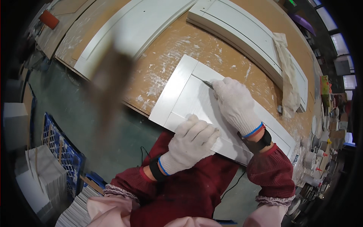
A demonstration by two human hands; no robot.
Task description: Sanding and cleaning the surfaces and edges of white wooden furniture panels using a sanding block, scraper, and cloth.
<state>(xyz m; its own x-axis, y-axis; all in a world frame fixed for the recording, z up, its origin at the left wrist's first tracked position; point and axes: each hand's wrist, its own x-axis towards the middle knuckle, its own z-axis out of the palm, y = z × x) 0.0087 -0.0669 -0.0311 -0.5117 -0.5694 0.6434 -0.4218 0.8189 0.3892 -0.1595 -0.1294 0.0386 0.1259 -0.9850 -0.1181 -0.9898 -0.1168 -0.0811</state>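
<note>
A white framed panel [174, 94], like a cabinet door, lies at a slant on the worktable, its near edge towards my body. My right hand [235, 100], in a white knit glove, is closed around a thin, dark-bladed tool [207, 83]. The blade meets the groove along the panel's far inner frame; its handle is hidden in the glove. My left hand [191, 140], gloved alike, rests on the panel's near side with its fingers bent and laid on the surface. Nothing shows in that hand.
The brown tabletop [162, 75] is smeared with white. Another white panel [113, 34] lies at the back left, and stacked long panels [242, 34] at the back right with a pale cloth [289, 87]. A blurred brown shape [111, 75] hangs close to the camera. A blue crate [62, 145] stands left.
</note>
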